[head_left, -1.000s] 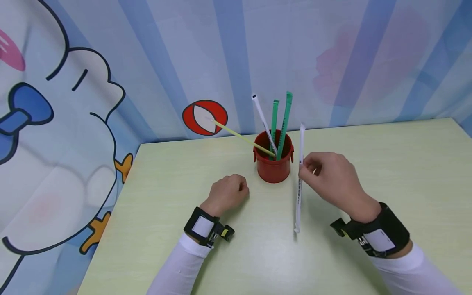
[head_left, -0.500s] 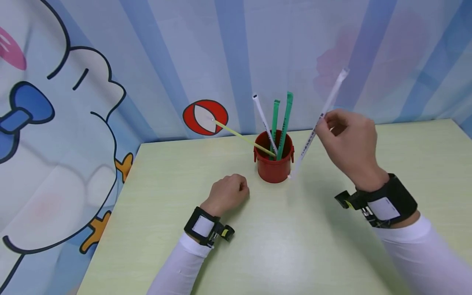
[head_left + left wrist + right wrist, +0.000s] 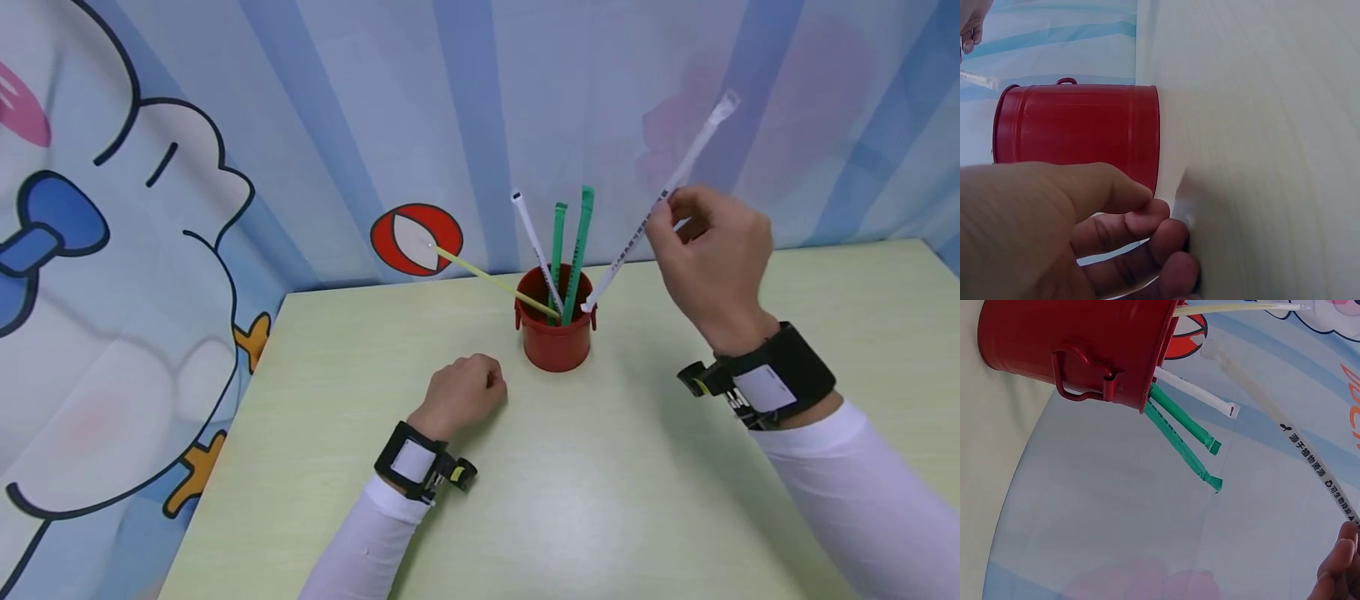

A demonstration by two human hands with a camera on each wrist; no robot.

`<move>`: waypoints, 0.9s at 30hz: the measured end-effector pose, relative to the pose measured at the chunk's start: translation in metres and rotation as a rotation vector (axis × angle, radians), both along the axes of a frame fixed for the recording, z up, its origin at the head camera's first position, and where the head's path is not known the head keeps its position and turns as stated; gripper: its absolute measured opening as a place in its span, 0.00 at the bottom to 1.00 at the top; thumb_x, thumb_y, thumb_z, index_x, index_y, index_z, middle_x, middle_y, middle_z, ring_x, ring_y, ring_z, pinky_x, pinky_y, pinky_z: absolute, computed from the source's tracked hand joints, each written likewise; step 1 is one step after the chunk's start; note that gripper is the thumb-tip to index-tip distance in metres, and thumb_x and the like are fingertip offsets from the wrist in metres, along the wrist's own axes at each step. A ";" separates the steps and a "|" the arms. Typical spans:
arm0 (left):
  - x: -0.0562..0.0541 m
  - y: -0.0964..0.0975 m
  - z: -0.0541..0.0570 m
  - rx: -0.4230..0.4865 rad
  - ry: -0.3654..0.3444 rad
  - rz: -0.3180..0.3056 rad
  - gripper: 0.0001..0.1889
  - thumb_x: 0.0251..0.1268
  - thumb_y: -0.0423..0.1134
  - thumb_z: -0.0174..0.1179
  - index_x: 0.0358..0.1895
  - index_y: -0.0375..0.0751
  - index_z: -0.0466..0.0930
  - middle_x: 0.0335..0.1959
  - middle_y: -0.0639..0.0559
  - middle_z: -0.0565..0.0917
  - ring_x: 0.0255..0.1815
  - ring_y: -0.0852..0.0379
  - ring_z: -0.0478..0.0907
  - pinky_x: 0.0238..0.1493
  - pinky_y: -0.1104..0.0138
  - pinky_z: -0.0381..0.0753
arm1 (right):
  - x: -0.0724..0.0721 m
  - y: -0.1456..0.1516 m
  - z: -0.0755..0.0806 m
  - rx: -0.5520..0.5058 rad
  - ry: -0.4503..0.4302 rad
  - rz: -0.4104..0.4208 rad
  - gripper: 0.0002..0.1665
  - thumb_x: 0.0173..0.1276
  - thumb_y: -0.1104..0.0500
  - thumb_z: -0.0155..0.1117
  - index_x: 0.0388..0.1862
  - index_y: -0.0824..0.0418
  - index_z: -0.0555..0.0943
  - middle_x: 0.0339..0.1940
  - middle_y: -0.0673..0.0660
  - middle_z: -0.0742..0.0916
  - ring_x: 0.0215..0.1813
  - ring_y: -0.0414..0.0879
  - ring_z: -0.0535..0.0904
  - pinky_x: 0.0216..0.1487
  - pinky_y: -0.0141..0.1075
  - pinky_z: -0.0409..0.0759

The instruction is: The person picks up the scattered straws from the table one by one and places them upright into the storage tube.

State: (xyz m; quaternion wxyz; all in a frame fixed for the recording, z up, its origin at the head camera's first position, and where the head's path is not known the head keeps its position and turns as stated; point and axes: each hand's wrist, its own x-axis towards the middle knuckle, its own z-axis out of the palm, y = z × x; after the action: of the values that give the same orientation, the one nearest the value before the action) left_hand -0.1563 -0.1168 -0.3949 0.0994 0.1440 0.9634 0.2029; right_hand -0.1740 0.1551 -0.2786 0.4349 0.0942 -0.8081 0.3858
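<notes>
My right hand [image 3: 712, 258] pinches a white paper-wrapped straw [image 3: 693, 154] between thumb and fingers, above the table. The straw slants, and its lower end overlaps the right rim of the red bucket [image 3: 557, 346] in the head view. Dark printed characters run along the wrapper of the held straw [image 3: 1310, 456] in the right wrist view. Inside the bucket lean two green wrapped straws [image 3: 577, 258], another white wrapped straw [image 3: 536, 242] and a thin yellow straw [image 3: 487, 276]. My left hand [image 3: 463, 392] rests on the table in front of the bucket, fingers loosely curled around nothing.
The pale wooden table [image 3: 300, 467] ends at a blue striped backdrop [image 3: 300, 167] with cartoon figures, just behind the bucket. Small side handles [image 3: 1079, 378] stick out from the bucket. Each wrist wears a black camera strap [image 3: 787, 375].
My right hand has lifted the white straw up from near the table, tilting its top to the right and bringing its lower end to the bucket's rim. The left hand stays put.
</notes>
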 end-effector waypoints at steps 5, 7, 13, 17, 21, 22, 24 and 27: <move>0.000 -0.001 -0.001 -0.003 -0.002 0.005 0.12 0.66 0.35 0.56 0.22 0.46 0.77 0.14 0.57 0.66 0.20 0.59 0.66 0.22 0.66 0.61 | -0.006 -0.004 0.001 0.027 -0.014 -0.011 0.14 0.67 0.59 0.58 0.36 0.69 0.85 0.28 0.61 0.87 0.22 0.50 0.77 0.27 0.25 0.63; 0.001 -0.001 -0.001 -0.004 -0.004 0.006 0.12 0.66 0.35 0.56 0.22 0.46 0.77 0.14 0.57 0.67 0.20 0.59 0.66 0.22 0.66 0.61 | -0.008 -0.006 0.000 0.049 -0.034 -0.009 0.15 0.69 0.58 0.57 0.36 0.69 0.84 0.29 0.61 0.87 0.23 0.52 0.79 0.27 0.28 0.64; 0.000 -0.001 -0.001 -0.003 -0.002 0.003 0.13 0.66 0.35 0.56 0.22 0.46 0.77 0.14 0.57 0.66 0.19 0.59 0.66 0.22 0.66 0.61 | -0.016 -0.014 -0.013 0.092 -0.093 0.010 0.15 0.71 0.56 0.56 0.37 0.68 0.84 0.30 0.61 0.87 0.25 0.53 0.80 0.25 0.38 0.67; 0.001 -0.001 0.000 -0.002 0.000 0.004 0.13 0.66 0.35 0.56 0.21 0.46 0.76 0.14 0.57 0.66 0.19 0.59 0.66 0.22 0.66 0.61 | -0.020 -0.020 -0.024 0.121 -0.136 0.018 0.14 0.71 0.56 0.56 0.38 0.65 0.84 0.29 0.59 0.87 0.25 0.52 0.80 0.23 0.38 0.67; 0.001 0.000 0.001 0.002 0.000 0.005 0.12 0.66 0.35 0.56 0.22 0.46 0.76 0.14 0.57 0.66 0.19 0.60 0.66 0.22 0.66 0.61 | -0.023 -0.024 -0.036 0.158 -0.173 0.024 0.14 0.70 0.56 0.56 0.38 0.65 0.84 0.28 0.58 0.87 0.24 0.50 0.80 0.21 0.39 0.68; 0.001 0.000 0.001 0.004 0.001 0.004 0.12 0.66 0.35 0.56 0.22 0.46 0.76 0.14 0.57 0.66 0.19 0.60 0.66 0.22 0.66 0.61 | -0.023 -0.025 -0.040 0.167 -0.182 0.028 0.14 0.70 0.56 0.56 0.38 0.65 0.84 0.28 0.58 0.87 0.24 0.50 0.80 0.21 0.39 0.68; 0.001 0.000 0.001 0.006 0.001 0.003 0.12 0.66 0.35 0.56 0.22 0.46 0.76 0.14 0.57 0.66 0.19 0.59 0.66 0.22 0.66 0.61 | -0.024 -0.027 -0.046 0.186 -0.201 0.038 0.13 0.70 0.56 0.57 0.38 0.65 0.84 0.28 0.58 0.87 0.23 0.50 0.79 0.20 0.40 0.67; 0.002 0.000 0.002 0.007 -0.002 0.004 0.12 0.66 0.35 0.56 0.22 0.46 0.76 0.14 0.57 0.66 0.20 0.59 0.66 0.22 0.66 0.61 | -0.024 -0.030 -0.055 0.208 -0.239 0.059 0.13 0.70 0.56 0.58 0.38 0.65 0.83 0.27 0.58 0.86 0.20 0.50 0.75 0.18 0.40 0.65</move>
State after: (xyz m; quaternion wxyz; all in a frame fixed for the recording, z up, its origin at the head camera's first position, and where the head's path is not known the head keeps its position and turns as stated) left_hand -0.1547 -0.1164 -0.3932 0.0996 0.1421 0.9629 0.2069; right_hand -0.1976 0.1255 -0.3336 0.3119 0.1157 -0.8866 0.3213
